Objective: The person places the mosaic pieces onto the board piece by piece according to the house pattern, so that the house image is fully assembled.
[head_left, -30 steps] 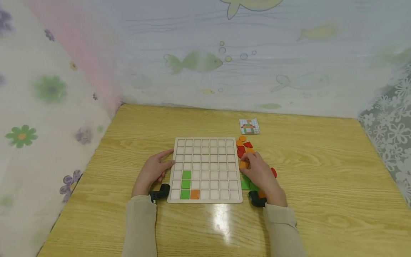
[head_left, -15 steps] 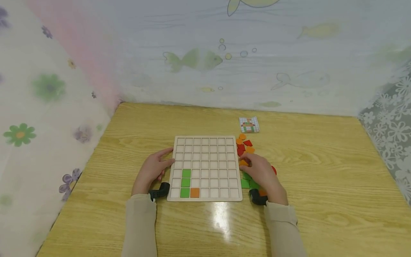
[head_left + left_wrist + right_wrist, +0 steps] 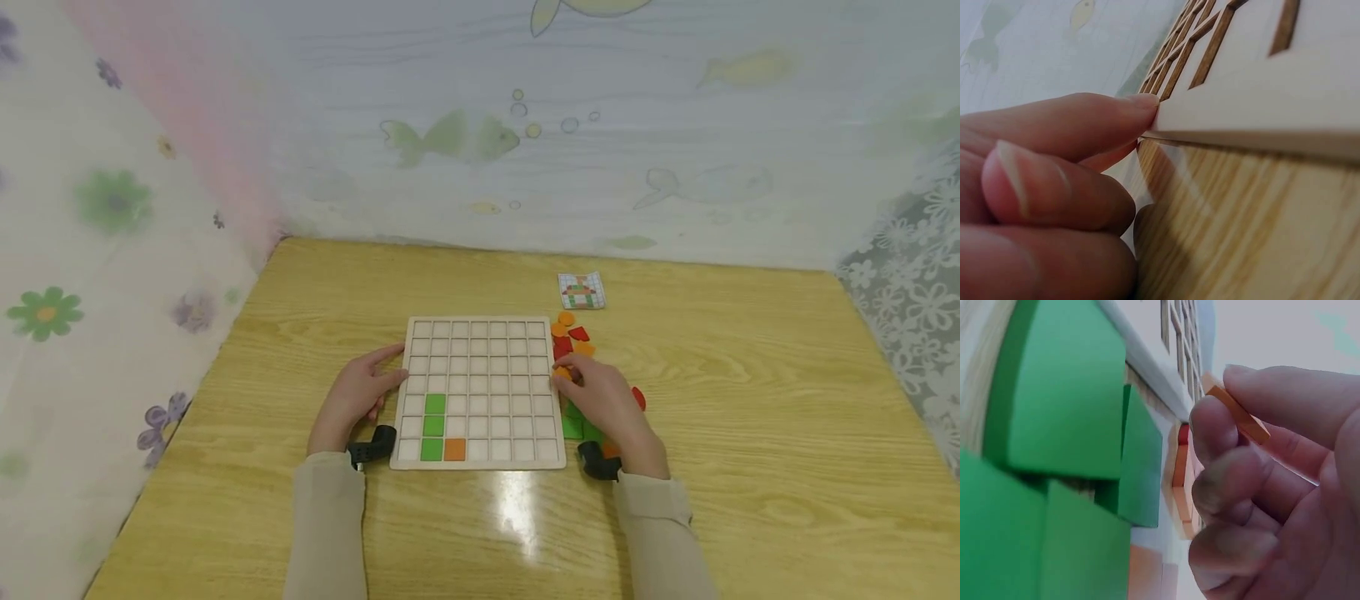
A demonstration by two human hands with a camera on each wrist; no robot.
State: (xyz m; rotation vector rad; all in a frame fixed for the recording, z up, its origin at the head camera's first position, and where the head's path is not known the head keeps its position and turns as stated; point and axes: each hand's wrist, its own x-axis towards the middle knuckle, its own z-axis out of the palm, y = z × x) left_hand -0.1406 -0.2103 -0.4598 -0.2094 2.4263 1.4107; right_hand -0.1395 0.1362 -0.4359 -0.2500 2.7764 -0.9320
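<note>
A pale wooden grid board (image 3: 517,384) lies on the table with three green square tiles (image 3: 433,426) stacked in one column and an orange tile (image 3: 454,450) beside the lowest one. My left hand (image 3: 358,396) touches the board's left edge with thumb and index finger extended; the left wrist view shows a fingertip against the rim. At the right edge my right hand (image 3: 603,400) pinches a thin orange tile (image 3: 1241,417) between thumb and fingers, raised off the pile. Green tiles (image 3: 1066,394) lie below that hand, partly hidden by it in the head view.
Red and orange pieces (image 3: 573,336) lie right of the board, with one red piece (image 3: 639,397) beyond the hand. A small pattern card (image 3: 581,291) lies behind them. Painted walls border the wooden table (image 3: 757,400) behind and at the left.
My right hand has lifted the orange tile off the pile and shifted slightly left to the board's right edge. The left hand stays at the left edge.
</note>
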